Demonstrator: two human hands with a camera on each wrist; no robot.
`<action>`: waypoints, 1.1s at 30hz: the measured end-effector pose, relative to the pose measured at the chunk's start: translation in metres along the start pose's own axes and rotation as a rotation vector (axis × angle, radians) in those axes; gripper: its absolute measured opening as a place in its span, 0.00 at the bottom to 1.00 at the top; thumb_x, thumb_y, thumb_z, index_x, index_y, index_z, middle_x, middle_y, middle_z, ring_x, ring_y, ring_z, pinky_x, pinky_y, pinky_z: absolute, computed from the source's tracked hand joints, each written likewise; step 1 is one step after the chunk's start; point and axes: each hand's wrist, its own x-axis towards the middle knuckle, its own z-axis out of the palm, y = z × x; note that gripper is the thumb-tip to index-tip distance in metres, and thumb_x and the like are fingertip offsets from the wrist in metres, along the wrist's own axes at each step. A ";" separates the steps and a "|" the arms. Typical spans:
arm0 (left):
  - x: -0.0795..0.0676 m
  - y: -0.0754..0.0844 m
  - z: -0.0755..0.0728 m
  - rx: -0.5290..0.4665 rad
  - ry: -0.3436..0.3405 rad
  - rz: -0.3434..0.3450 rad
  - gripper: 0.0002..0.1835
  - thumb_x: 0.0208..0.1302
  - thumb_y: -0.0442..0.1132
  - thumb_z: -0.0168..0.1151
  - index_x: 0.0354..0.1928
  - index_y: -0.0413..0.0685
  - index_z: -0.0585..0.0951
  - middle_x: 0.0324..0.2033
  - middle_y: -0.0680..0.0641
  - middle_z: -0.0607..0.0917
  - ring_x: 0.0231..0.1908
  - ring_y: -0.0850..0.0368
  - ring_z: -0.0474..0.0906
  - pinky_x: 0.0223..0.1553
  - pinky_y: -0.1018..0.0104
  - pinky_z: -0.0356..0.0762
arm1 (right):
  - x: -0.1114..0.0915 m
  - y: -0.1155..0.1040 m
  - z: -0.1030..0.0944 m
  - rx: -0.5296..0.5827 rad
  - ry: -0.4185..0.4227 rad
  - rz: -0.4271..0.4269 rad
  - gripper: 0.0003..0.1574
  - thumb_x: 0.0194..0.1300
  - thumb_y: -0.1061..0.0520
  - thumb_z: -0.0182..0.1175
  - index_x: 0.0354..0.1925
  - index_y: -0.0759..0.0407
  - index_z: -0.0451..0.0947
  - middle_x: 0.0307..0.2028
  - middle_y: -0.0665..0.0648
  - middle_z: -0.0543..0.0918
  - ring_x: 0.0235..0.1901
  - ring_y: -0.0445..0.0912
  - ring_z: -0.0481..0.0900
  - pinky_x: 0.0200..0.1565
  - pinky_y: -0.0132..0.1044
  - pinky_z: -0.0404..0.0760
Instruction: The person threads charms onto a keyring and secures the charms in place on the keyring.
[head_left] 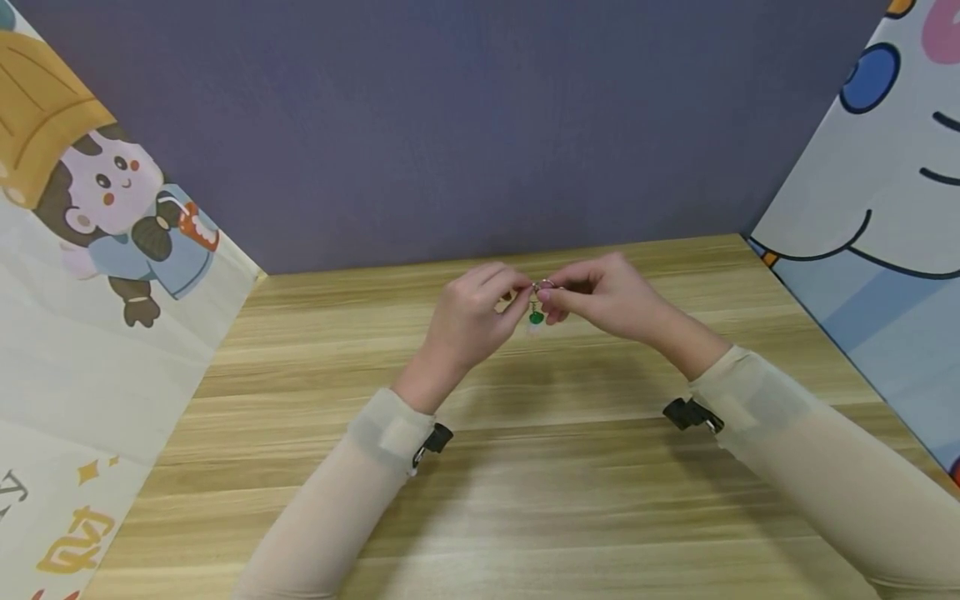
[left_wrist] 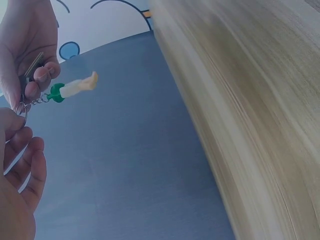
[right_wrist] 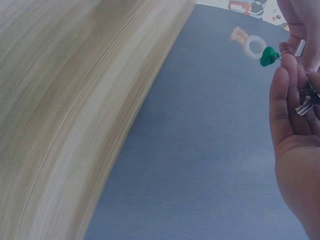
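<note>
Above the table, both hands meet at a small keychain. With thumb and index fingertip, my left hand [head_left: 476,312] pinches the metal key ring [left_wrist: 22,111]. My right hand [head_left: 607,296] holds a key [right_wrist: 306,106] against its fingers, its thumb close to the ring. The key has a dark head and a silvery blade. From a short chain hangs a charm [head_left: 536,318] with a green top, a white ring-shaped middle and a peach-coloured end. It dangles free between the hands. Fingertips partly hide the ring in the head view.
Below the hands lies a wood-grain table [head_left: 555,500]. A blue-grey panel [head_left: 480,125] stands along its far edge. Cartoon-printed panels flank it at left [head_left: 97,350] and right [head_left: 862,250]. Each wrist carries a small black camera mount.
</note>
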 end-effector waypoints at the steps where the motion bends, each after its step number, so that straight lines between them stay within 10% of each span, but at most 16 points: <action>1: 0.000 0.000 0.000 -0.002 -0.001 -0.001 0.03 0.70 0.31 0.69 0.37 0.42 0.88 0.33 0.47 0.92 0.32 0.57 0.88 0.37 0.70 0.87 | 0.000 0.000 0.000 0.004 -0.002 0.001 0.14 0.77 0.54 0.65 0.49 0.62 0.91 0.34 0.58 0.94 0.32 0.42 0.91 0.38 0.33 0.90; 33: -0.006 0.005 0.008 -0.176 0.076 -0.245 0.02 0.70 0.31 0.69 0.38 0.39 0.88 0.32 0.43 0.91 0.28 0.55 0.85 0.31 0.68 0.87 | -0.001 0.002 0.012 -0.007 0.114 -0.067 0.12 0.77 0.55 0.65 0.44 0.60 0.92 0.31 0.58 0.93 0.29 0.41 0.90 0.33 0.32 0.89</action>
